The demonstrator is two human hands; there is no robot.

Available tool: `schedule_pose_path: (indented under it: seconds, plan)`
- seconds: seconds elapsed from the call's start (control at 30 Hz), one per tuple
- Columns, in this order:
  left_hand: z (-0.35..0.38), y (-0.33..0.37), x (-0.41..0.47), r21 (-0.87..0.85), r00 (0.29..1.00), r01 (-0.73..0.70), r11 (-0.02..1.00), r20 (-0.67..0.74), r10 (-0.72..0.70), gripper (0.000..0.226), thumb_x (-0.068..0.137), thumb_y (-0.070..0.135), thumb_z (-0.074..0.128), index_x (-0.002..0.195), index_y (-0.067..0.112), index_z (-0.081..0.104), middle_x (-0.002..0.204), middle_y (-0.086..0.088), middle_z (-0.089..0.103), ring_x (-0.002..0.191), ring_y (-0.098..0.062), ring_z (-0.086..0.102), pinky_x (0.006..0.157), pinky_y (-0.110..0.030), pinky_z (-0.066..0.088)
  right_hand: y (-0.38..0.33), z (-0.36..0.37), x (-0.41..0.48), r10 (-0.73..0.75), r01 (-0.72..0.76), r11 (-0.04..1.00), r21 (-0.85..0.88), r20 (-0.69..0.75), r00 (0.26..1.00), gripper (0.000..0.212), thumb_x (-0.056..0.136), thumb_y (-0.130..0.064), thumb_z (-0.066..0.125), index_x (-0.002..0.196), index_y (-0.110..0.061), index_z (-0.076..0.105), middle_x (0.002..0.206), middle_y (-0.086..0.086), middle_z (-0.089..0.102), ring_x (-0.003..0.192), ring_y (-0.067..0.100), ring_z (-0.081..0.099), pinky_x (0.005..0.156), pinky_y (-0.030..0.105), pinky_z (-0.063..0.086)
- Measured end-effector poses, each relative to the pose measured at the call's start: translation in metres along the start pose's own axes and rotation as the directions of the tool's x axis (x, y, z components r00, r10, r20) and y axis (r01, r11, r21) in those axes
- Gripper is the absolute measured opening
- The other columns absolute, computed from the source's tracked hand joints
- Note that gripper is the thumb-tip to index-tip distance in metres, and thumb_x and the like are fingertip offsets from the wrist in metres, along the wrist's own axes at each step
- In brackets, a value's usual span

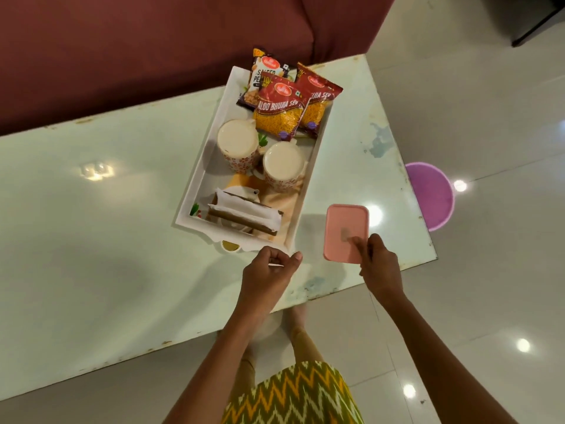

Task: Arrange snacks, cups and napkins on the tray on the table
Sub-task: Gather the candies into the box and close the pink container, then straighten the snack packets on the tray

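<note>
A white tray point(195, 182) lies on the pale glass table point(107, 228). At its far end are three snack packets: two red Aloo Bhujia Sev bags point(279, 107) and a salted peanuts bag point(263, 78). Two patterned cups point(238, 142) point(283, 162) stand in the middle. A napkin holder with white napkins point(244, 214) sits at the near end. My left hand point(267, 272) hovers by the tray's near corner, fingers curled, holding nothing I can see. My right hand point(377, 261) holds the near edge of a pink lidded box point(345, 231) right of the tray.
A maroon sofa point(153, 50) runs behind the table. A purple stool point(431, 194) stands on the shiny floor past the table's right edge. The table's right corner lies close behind the pink box. Bare glass stretches left of the tray.
</note>
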State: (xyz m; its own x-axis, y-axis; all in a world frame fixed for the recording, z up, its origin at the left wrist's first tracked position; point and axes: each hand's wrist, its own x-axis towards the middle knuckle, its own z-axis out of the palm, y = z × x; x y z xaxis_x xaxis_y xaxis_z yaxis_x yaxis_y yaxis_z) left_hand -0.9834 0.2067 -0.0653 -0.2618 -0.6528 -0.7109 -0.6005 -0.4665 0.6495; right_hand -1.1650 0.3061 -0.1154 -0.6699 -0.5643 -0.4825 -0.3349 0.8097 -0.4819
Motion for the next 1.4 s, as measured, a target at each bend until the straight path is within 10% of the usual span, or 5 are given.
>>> schedule_pose_path:
  seconds: [0.23,0.6,1.07,1.27,1.4]
  plan:
    - [0.021,0.003,0.005,0.011,1.000,0.003,1.000,-0.017,-0.003,0.019,0.081,0.040,0.062,0.079,0.022,0.056,0.088,0.002,0.068,0.084,-0.006,0.060,0.053,0.002,0.036,0.030,-0.013,0.040,0.071,-0.069,0.997,-0.022,0.137,0.988,0.035,0.096,-0.040,0.038,0.084,-0.007,0.039,0.071,0.017,0.058,0.067,0.040,0.062,0.062,0.047,0.052]
    - [0.027,0.006,0.019,0.000,0.995,0.029,1.000,-0.092,-0.029,0.016,0.085,0.034,0.059,0.088,0.018,0.059,0.093,0.000,0.068,0.091,-0.014,0.063,0.067,-0.016,0.043,0.034,-0.015,0.060,-0.002,0.048,0.971,-0.236,0.191,0.982,0.037,0.092,-0.048,0.043,0.092,-0.011,0.046,0.075,0.005,0.059,0.073,0.031,0.062,0.059,0.037,0.050]
    - [-0.022,0.008,0.052,-0.044,0.832,-0.048,0.998,-0.554,0.016,0.006,0.085,0.009,0.057,0.087,0.015,0.058,0.086,-0.004,0.063,0.078,-0.022,0.059,0.066,-0.025,0.043,-0.115,-0.042,0.174,-0.595,0.542,0.792,-0.280,-0.161,0.787,0.043,0.088,-0.039,0.057,0.105,0.000,0.057,0.106,0.020,0.062,0.096,0.036,0.056,0.074,0.040,0.044]
    - [-0.036,-0.018,0.087,-0.150,0.693,0.194,0.970,-0.679,-0.243,0.040,0.079,0.012,0.066,0.114,-0.003,0.051,0.120,-0.023,0.055,0.112,-0.038,0.051,0.095,-0.045,0.040,-0.209,-0.031,0.276,-0.509,0.496,0.848,-0.186,-0.028,0.860,0.053,0.090,-0.053,0.044,0.112,-0.006,0.056,0.119,0.018,0.060,0.112,0.036,0.053,0.093,0.044,0.040]
    - [-0.030,-0.035,0.099,-0.404,0.624,0.370,0.837,-0.559,-0.546,0.050,0.082,0.025,0.064,0.122,0.000,0.047,0.126,-0.022,0.052,0.115,-0.038,0.050,0.095,-0.046,0.040,-0.234,-0.018,0.311,-0.394,0.448,0.851,-0.274,0.231,0.890,0.065,0.088,-0.067,0.026,0.064,-0.014,0.056,0.101,0.026,0.064,0.101,0.039,0.058,0.087,0.040,0.041]
